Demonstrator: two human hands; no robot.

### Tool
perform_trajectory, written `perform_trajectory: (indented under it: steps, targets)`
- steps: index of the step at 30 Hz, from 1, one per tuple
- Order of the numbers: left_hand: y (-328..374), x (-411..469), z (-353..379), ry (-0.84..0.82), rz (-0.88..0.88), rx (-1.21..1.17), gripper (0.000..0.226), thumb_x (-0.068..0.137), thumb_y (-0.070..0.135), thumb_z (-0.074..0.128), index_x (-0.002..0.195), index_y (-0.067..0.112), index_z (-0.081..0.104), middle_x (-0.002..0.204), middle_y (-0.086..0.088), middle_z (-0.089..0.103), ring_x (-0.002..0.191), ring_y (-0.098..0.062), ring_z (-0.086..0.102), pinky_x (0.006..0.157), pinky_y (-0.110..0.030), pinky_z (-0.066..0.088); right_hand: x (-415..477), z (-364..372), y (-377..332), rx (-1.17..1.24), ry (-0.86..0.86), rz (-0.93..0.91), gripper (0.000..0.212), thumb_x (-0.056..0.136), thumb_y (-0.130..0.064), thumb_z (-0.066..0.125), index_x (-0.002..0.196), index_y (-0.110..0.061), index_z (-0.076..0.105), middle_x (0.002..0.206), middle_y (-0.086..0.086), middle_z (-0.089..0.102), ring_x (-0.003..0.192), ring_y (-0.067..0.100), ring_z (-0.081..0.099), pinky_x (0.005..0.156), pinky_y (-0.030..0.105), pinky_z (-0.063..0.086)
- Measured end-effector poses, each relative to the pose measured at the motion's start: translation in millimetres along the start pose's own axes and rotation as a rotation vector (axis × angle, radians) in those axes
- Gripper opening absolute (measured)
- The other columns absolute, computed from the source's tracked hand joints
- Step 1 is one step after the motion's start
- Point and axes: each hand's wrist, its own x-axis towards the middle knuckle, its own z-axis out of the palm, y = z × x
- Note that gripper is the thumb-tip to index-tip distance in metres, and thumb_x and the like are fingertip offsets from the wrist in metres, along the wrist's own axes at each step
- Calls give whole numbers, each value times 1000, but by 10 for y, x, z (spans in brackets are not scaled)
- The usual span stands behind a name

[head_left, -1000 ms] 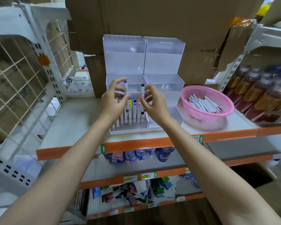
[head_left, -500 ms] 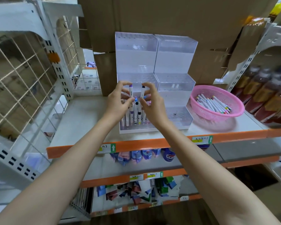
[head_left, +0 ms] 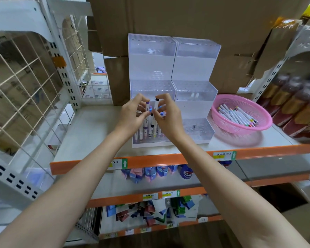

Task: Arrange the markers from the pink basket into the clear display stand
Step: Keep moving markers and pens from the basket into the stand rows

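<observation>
One purple-capped marker [head_left: 147, 106], one black-capped marker [head_left: 156, 105], both white

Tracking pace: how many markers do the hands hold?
2: purple-capped white marker in the left hand, black-capped white marker in the right hand; others may be hidden.

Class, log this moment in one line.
left hand pinches purple-capped marker | right hand pinches black-capped marker | both at clear display stand | pink basket holds markers
</observation>
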Motion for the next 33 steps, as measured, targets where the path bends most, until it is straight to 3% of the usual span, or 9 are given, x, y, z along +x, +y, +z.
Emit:
perform_trajectory:
  steps: [9,19,23,28,33]
  targets:
    - [-42,-10,-64,94,37,26,23,79,10,75,93,4,58,84,-4,61,73,-11,60,65,-8,48,-13,16,27,-38,-11,-57,23,88,-9,67,105,-7,53,99,4,60,78,11,54,62,20,45]
    - [-72,-52,-23,24,71,59,16,81,6,72,89,3,59,86,-5,64,77,-17,63,69,-29,55,-45,10,-9,-60,-23,-93,23,88,-9,67,105,-4,53,99,7,60,76,17,58,61,29,51]
    - [-24,-35,-43,-22,110,47,14,81,5,72,89,3,61,86,1,63,75,-11,61,69,-16,51,-70,7,7,-73,-17,-102,24,86,-5,67,105,-4,53,96,5,60,75,14,56,59,25,48]
    - [-5,6,-55,-40,78,75,7,86,8,68,87,3,62,81,-2,65,72,-11,59,66,-14,47,-66,10,-1,-78,-16,-102,24,86,-5,68,103,-5,52,94,6,61,75,15,56,59,24,47]
    - [-69,-29,-34,-58,125,164,8,83,7,70,84,3,63,79,-7,64,73,-21,58,65,-33,48,-55,-9,-16,-83,-16,-86,24,86,-5,68,105,-5,52,95,2,58,77,14,55,59,18,46]
